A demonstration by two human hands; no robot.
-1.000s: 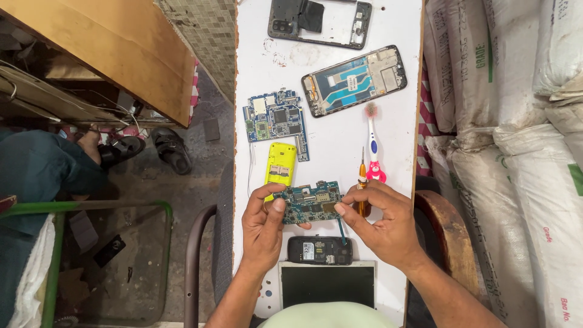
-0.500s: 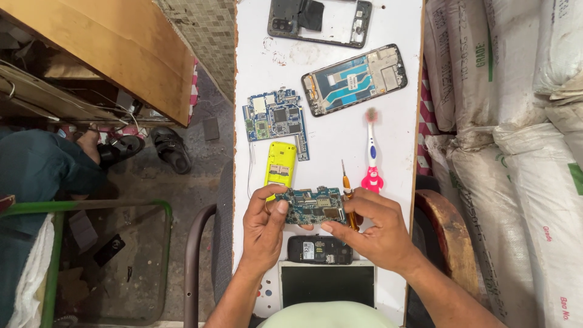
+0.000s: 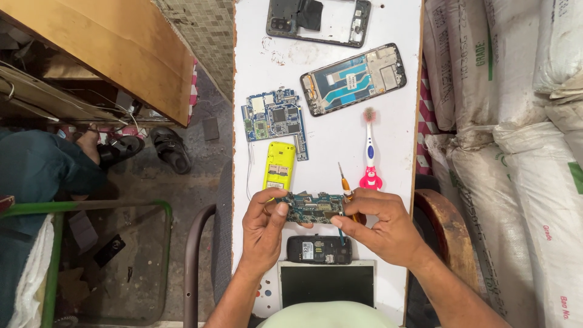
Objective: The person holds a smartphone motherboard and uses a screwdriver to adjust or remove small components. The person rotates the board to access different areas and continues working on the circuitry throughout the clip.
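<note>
Since a second ago my right hand (image 3: 382,228) has slid left along the green circuit board (image 3: 313,208) and the orange-handled screwdriver (image 3: 346,189) has swung with it, its shaft now crossing the board's right end instead of standing off beside the toothbrush; my left hand (image 3: 265,226) has kept its place, thumb and fingers pinched shut on the board's left end. The board hangs level between both hands, just above the white table (image 3: 395,121), and my right fingers are closed around both its right edge and the screwdriver. Under the board lies a small black phone (image 3: 319,249), and nearer me a tablet (image 3: 327,283) with a dark screen. Just beyond my left hand sits a yellow phone body (image 3: 279,166), touching a blue circuit board (image 3: 274,119) above it. To the right of the screwdriver lies a pink and white toothbrush (image 3: 369,152); further up are a phone frame (image 3: 353,78) with blue ribbon cables and a dark back housing (image 3: 319,21), cut off by the top edge. White sacks (image 3: 516,152) crowd the right side. My fingers cover the board's ends, so where the screwdriver tip lands is hidden; it seems to point down behind the board, toward the black phone
</note>
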